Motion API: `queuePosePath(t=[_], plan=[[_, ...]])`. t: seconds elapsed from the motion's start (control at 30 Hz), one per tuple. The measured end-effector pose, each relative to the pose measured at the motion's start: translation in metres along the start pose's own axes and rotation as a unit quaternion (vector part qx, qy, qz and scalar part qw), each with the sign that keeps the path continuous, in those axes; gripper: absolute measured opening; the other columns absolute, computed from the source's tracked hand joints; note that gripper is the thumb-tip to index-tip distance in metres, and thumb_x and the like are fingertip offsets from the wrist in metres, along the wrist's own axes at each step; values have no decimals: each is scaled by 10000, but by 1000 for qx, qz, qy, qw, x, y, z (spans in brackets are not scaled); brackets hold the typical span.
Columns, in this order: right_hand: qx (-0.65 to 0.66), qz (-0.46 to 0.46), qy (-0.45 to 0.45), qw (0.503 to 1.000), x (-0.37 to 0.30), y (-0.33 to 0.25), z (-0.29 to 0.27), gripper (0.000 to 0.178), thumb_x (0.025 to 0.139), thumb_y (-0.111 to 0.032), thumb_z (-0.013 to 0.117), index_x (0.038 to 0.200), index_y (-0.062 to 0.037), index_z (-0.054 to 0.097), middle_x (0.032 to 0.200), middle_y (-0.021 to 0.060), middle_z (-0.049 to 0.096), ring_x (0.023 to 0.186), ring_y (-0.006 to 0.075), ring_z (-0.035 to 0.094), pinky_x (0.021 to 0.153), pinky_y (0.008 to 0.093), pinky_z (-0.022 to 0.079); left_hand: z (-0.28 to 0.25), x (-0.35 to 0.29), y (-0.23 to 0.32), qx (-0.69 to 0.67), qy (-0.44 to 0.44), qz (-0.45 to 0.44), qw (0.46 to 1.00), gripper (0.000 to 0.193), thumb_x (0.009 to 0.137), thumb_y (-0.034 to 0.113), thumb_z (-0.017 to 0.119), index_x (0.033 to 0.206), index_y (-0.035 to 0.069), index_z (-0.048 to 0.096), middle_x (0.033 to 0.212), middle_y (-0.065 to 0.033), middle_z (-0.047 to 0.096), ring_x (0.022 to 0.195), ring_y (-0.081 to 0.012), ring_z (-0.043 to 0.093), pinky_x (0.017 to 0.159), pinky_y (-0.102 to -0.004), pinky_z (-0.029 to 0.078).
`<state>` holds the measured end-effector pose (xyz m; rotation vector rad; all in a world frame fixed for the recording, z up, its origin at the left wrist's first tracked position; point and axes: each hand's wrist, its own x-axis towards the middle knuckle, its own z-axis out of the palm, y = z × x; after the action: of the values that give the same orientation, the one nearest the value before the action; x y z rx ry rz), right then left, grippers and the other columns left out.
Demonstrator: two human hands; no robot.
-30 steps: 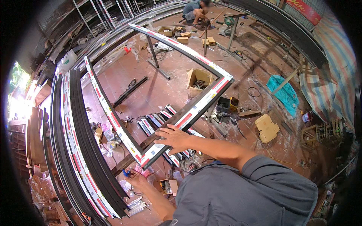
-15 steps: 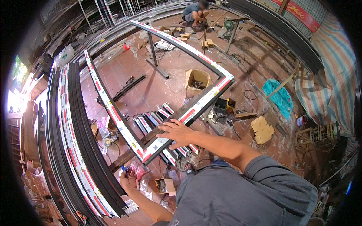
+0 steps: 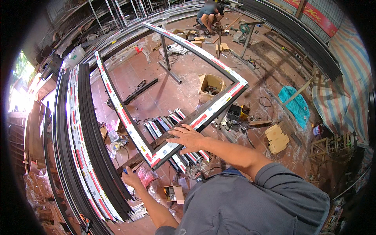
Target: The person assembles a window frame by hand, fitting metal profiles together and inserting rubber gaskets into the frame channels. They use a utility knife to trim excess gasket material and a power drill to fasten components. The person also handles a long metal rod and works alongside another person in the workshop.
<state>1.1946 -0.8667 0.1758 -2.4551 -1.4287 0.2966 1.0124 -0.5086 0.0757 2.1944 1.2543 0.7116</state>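
A door or window frame of dark profile, covered in white and red protective film, lies across dark metal supports. My right hand rests on its near bar with the fingers spread, close to the near left corner. Lower left of that corner, my left hand is closed on a small blue object, whose kind I cannot make out. This hand is beside the end of a dark support beam, apart from the frame. Under the frame, several short film-covered profile pieces lie on the floor.
Long dark and film-covered profiles are stacked at my left. Beyond the frame, a person crouches at the far side. An open cardboard box, flattened cardboard, a turquoise sheet and cables lie on the tiled floor.
The view has shifted slightly, so the scene sits a little lower and further right. My left hand has moved slightly up and left relative to the frame corner. My right hand stays on the bar.
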Motion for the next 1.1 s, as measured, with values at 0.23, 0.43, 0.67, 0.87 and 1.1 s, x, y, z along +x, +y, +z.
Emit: queuePosePath(t=[0.23, 0.43, 0.67, 0.87, 1.1], plan=[[8, -19, 10, 1000, 5, 2, 6, 884, 828, -441, 805, 1594, -325, 380, 1684, 85, 280, 1559, 321, 240, 1261, 547, 150, 7, -12, -8, -120, 134, 57, 982, 537, 1033, 438, 600, 1035, -99, 618, 964, -299, 667, 821, -476, 628, 762, -548, 480], [12, 7, 10, 1000, 0, 5, 8, 869, 832, -440, 797, 1590, -335, 386, 1681, 68, 290, 1558, 313, 244, 1265, 545, 133, -8, -7, 36, 7, 66, -3, 998, 498, 984, 424, 654, 1067, -66, 680, 967, -286, 714, 895, -490, 657, 806, -535, 492], [4, -9, 35, 999, 2, 6, 13, 863, 820, -451, 799, 1577, -308, 413, 1650, 95, 340, 1536, 313, 287, 1260, 555, 146, -8, -2, 18, -126, 112, -29, 985, 470, 951, 381, 704, 1025, -83, 728, 943, -234, 753, 876, -392, 707, 821, -480, 525], [1, -32, 33, 999, 13, -4, 7, 872, 824, -488, 795, 1582, -293, 410, 1644, 99, 350, 1543, 319, 276, 1256, 564, 151, 24, 30, -77, -267, 109, -188, 939, 405, 979, 323, 725, 1009, -81, 730, 816, -109, 704, 585, -165, 590, 502, -320, 459], [8, -13, 33, 999, -1, 5, 9, 869, 823, -425, 805, 1583, -296, 403, 1649, 98, 332, 1545, 309, 264, 1261, 547, 154, -10, -14, 11, -419, -62, -205, 883, 336, 984, 302, 716, 778, 65, 596, 623, 3, 533, 473, -104, 452, 429, -279, 341]])
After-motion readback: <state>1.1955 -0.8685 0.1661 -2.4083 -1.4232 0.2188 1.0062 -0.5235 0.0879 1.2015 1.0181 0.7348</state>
